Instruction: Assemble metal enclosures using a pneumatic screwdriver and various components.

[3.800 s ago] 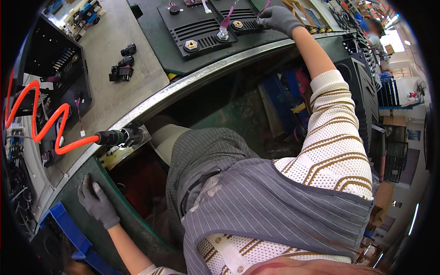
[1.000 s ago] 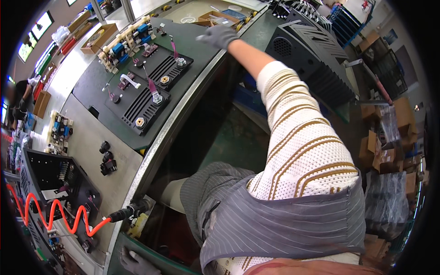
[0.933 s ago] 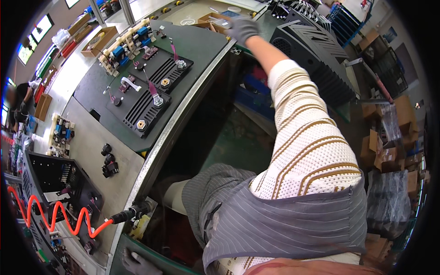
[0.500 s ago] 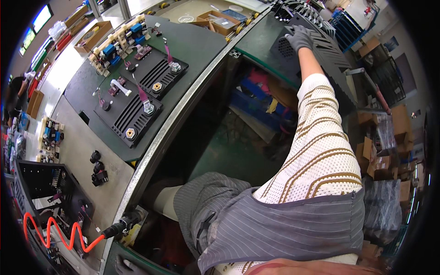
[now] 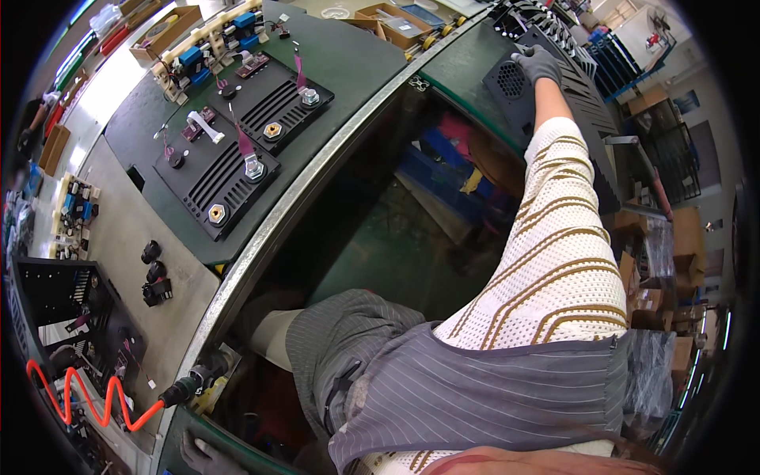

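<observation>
My right hand, in a grey glove, reaches out to the far right with its fingers bent over the upper edge of a black vented panel. That panel has a round grille and stands tilted at the front of a stack of slotted black panels. At the lower left, my left hand, also gloved, lies with fingers stretched on the green bench top; part of it is cut off by the picture's edge. Close to it is a dark tool fitting on a coiled orange hose.
Two black slotted plates with metal fittings lie on the dark green board across the metal rail. Further left are an open black housing and small black parts. Blue bins sit beneath the bench.
The grille of the panel under my right hand now faces me more fully, and the hand has shifted slightly. More of my left hand shows. The whole view has turned a little.
</observation>
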A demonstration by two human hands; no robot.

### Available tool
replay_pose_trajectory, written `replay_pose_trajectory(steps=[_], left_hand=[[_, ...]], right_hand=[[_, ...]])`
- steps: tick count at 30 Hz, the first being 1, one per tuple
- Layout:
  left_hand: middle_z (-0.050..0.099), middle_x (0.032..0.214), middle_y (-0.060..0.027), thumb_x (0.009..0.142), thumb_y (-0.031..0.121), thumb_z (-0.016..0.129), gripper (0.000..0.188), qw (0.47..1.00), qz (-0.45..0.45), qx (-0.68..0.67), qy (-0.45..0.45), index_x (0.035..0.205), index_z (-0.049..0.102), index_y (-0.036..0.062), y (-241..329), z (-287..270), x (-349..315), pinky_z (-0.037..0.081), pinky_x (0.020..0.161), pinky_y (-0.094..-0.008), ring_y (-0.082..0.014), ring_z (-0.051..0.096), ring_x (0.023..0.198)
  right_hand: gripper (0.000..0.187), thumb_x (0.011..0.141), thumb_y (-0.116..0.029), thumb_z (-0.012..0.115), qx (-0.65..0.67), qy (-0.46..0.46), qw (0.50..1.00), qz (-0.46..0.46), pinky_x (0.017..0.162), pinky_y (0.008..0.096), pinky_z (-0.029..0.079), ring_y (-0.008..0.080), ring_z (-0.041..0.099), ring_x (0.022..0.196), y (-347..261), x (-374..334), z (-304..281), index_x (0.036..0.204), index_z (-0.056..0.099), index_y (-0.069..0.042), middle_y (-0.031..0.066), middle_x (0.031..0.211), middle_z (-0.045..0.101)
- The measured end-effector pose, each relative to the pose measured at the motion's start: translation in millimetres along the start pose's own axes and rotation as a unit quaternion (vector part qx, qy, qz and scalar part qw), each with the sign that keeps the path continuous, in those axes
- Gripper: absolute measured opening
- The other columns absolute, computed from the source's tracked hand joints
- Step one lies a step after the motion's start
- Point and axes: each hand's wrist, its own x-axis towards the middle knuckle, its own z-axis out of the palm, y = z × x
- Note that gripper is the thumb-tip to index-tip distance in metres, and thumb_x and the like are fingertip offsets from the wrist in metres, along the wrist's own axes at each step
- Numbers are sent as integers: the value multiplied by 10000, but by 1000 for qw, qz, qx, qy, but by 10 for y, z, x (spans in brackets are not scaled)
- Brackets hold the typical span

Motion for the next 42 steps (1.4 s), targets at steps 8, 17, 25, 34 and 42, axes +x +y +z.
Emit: replay_pose_trajectory(steps=[8,17,25,34,42], left_hand=[[548,1245,-194,949,232,468,361,1000,-10,7,3,1220,588,26,-139,61,-36,373,1020,-458,-365,480,1198],[602,1172,-193,943,322,502,405,999,-17,-7,34,1185,621,20,-10,29,55,387,1015,-447,-359,527,1140],[652,1129,-83,837,221,595,274,992,8,25,124,1096,682,202,-157,94,26,426,979,-398,-295,564,1119],[629,977,-109,841,219,568,175,984,-30,-13,175,962,665,138,-60,2,-75,480,830,-418,-303,589,951],[651,1128,-114,847,300,599,274,982,43,-41,181,1070,686,167,-338,178,-123,444,950,-418,-319,567,1107]], right_hand=[[565,785,-574,640,-176,-60,982,-5,978,434,434,328,562,1170,-228,36,-108,1291,572,-332,127,1296,581],[781,671,-545,731,-105,-136,951,-258,1026,394,392,296,550,1205,-810,53,-48,1318,563,-140,159,1282,592],[820,703,-580,727,-153,-47,917,-366,1091,397,326,301,422,1300,-730,658,470,1316,546,-66,158,1419,464],[816,730,-595,713,-58,87,967,-231,1040,373,381,312,524,1193,-790,509,276,1289,562,-20,150,1338,550],[595,867,-420,592,-98,205,862,-454,1017,394,406,344,538,1180,-1495,-559,-285,1315,537,-32,205,1299,560]])
